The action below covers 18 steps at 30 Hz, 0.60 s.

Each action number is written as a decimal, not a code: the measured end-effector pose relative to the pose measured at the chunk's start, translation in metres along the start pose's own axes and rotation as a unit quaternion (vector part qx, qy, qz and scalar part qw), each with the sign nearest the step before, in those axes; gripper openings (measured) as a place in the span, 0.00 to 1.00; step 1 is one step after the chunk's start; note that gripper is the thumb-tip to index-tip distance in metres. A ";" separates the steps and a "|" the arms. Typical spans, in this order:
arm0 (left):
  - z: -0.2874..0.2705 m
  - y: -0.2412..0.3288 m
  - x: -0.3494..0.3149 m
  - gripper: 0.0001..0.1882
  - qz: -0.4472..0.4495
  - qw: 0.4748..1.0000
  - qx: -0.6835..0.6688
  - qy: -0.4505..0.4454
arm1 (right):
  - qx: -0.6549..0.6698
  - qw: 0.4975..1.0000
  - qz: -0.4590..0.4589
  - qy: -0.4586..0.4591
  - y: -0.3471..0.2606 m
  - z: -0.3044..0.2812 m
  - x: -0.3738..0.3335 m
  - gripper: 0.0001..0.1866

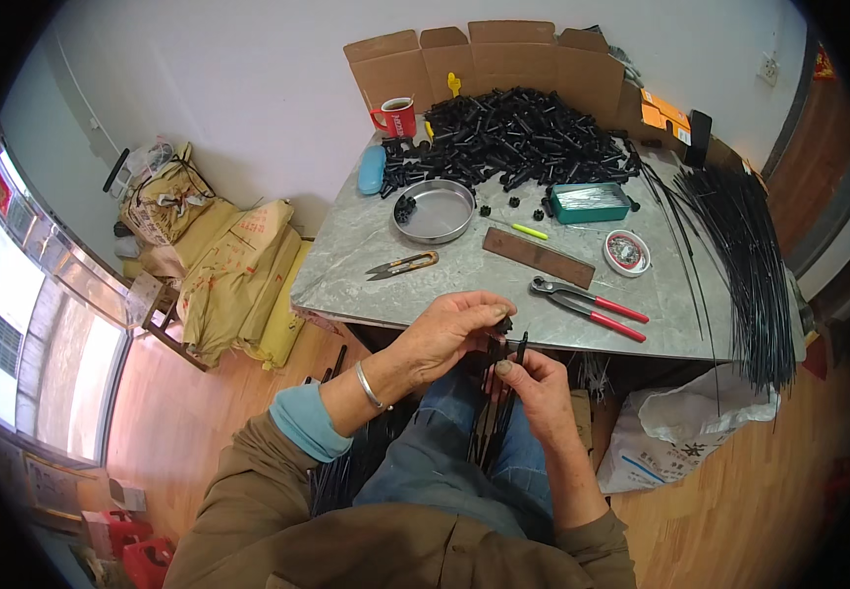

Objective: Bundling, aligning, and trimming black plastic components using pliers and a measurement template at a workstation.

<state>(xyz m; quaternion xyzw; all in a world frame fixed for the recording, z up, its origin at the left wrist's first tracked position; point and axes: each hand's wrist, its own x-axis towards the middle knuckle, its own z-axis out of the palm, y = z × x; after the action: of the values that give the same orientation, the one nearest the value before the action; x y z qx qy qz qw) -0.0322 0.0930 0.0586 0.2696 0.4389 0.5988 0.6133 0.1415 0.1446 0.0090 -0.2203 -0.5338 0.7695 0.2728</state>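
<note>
Over my lap, just off the table's front edge, both hands work close together. My left hand (pixel 456 332), with a silver bangle at its wrist, is closed in a pinch on a small black notched part (pixel 504 325). My right hand (pixel 540 389) is just below it and to the right, its thumb and fingers closed round several thin black rods (pixel 487 427). Those rods hang down over my jeans, and their upper ends reach up toward the small part. Whether any rod end sits in the part is hidden by my fingers.
The grey table (pixel 336 265) carries a heap of black tubular parts (pixel 523 137), a round metal tray (pixel 437 211), snips (pixel 403 265), red-handled pincers (pixel 592 308), a brown bar (pixel 538 257), a green box of pins (pixel 590 203), a red mug (pixel 395 119) and a rod bundle (pixel 749 275).
</note>
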 end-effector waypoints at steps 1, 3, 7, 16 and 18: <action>0.000 0.001 0.000 0.11 -0.018 1.000 0.011 -0.009 | -0.004 1.000 0.003 0.003 0.001 -0.002 0.000 0.11; -0.003 0.008 0.000 0.11 -0.035 0.998 0.038 -0.032 | -0.006 1.000 0.002 -0.001 0.001 -0.003 0.001 0.11; -0.003 0.017 -0.001 0.11 -0.070 0.990 0.069 -0.100 | -0.015 1.000 0.004 -0.009 0.002 -0.001 0.000 0.11; -0.017 0.008 0.003 0.11 -0.097 0.991 -0.024 -0.092 | -0.020 1.000 0.016 -0.018 0.002 0.005 0.000 0.10; -0.014 0.008 0.001 0.10 -0.093 0.992 -0.009 -0.088 | -0.023 0.999 0.009 -0.022 0.004 0.006 0.001 0.10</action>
<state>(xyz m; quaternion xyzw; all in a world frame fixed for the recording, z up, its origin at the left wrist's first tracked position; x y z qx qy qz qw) -0.0486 0.0923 0.0590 0.2740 0.4008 0.5169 0.7051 0.1364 0.1404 0.0075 -0.2144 -0.5552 0.7643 0.2484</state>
